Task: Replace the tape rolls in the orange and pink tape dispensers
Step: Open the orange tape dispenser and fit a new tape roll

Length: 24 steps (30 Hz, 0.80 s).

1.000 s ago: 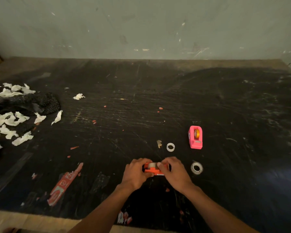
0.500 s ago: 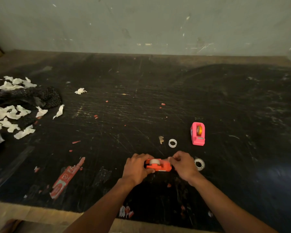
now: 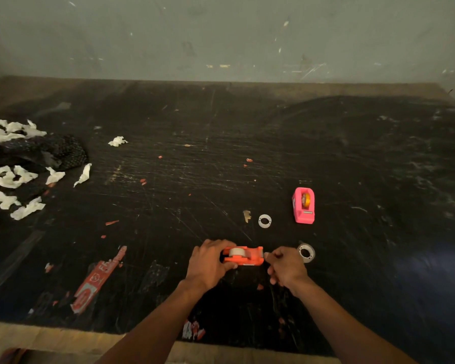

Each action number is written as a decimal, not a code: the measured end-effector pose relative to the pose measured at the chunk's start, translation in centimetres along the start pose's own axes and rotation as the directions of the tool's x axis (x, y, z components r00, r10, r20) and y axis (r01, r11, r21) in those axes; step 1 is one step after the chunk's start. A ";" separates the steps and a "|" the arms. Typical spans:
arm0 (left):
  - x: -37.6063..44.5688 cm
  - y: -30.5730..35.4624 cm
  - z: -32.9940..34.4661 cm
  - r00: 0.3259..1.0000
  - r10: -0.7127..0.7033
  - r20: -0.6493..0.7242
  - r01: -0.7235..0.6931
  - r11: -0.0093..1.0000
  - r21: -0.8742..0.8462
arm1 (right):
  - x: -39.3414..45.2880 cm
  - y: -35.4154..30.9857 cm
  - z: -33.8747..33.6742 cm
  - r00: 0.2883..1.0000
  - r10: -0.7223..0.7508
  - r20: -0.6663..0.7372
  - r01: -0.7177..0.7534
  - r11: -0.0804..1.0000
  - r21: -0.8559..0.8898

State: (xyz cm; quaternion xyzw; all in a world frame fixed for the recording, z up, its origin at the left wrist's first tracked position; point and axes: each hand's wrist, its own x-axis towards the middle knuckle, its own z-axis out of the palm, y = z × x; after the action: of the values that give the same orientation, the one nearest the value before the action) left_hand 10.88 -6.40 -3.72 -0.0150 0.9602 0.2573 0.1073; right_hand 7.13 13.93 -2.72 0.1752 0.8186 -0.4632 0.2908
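The orange tape dispenser [image 3: 247, 256] lies on the black table near the front edge, with a whitish tape roll [image 3: 237, 251] seated in it. My left hand [image 3: 210, 262] grips its left end. My right hand [image 3: 286, 266] sits at its right end with fingertips pinched together; whether tape is between them cannot be told. The pink tape dispenser [image 3: 303, 205] stands farther back on the right, an orange-yellow roll inside. A clear tape roll [image 3: 306, 252] lies just right of my right hand. A small white empty core [image 3: 264, 221] lies between the two dispensers.
Torn white paper scraps [image 3: 11, 177] and a dark mesh cloth [image 3: 37, 153] cover the table's left side. A red torn label [image 3: 97, 279] lies at the front left. A grey wall closes off the back, and the table's front edge [image 3: 50, 334] runs along the bottom.
My right hand has slid off the dispenser's top to its right end, uncovering the orange body and the roll. My left hand keeps its grip. The camera has tilted slightly.
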 end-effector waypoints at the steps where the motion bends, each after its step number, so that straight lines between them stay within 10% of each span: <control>1: 0.0 0.0 0.0 1.000 -0.001 -0.001 0.001 1.000 -0.005 | 0.1 -0.1 0.3 1.000 0.012 -0.013 -0.012 1.000 0.003; 14: 0.1 0.3 -0.1 1.000 0.003 0.018 -0.002 1.000 -0.028 | -1.4 -0.3 1.0 0.998 0.024 0.051 -0.029 0.994 0.108; 18: 0.1 0.1 0.0 0.999 0.025 0.046 -0.024 0.999 -0.027 | -2.0 -0.9 0.3 0.990 -0.050 0.132 0.074 0.980 -0.186; 21: 0.4 -0.2 0.2 0.997 0.047 0.056 -0.046 0.999 -0.028 | -1.7 -1.0 0.7 0.927 -0.376 -0.015 0.341 0.855 -0.390; 24: 0.5 -0.7 0.3 0.992 0.047 0.117 -0.040 0.997 -0.062 | -1.9 -1.7 1.8 0.835 -0.503 0.223 0.516 0.575 -0.635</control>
State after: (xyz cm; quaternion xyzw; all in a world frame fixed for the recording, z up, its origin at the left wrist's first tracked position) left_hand 10.47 -6.89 -4.40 0.0178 0.9442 0.2885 0.1578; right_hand 8.18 11.45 -1.15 -0.1887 0.9411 -0.2008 0.1958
